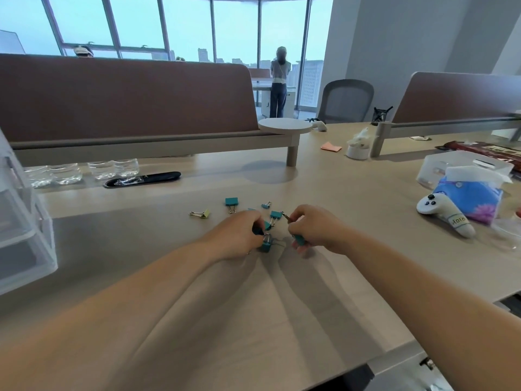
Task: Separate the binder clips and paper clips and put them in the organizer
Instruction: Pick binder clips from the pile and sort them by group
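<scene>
Office desk [352, 193], middle: left hand [239, 235] curled, pinching a teal binder clip [265, 246]; right hand [313, 230] curled round a second clip [299, 240], apparently pulling tangled ones apart. Loose clips [231, 201] just beyond. Drawer organizer [22, 221] at left edge.

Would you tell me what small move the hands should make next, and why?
Probably ease them apart: the left hand grips one teal clip and the right hand a second clip, nearly touching, possibly linked. Once free, they can go to the organizer on the left.
</scene>
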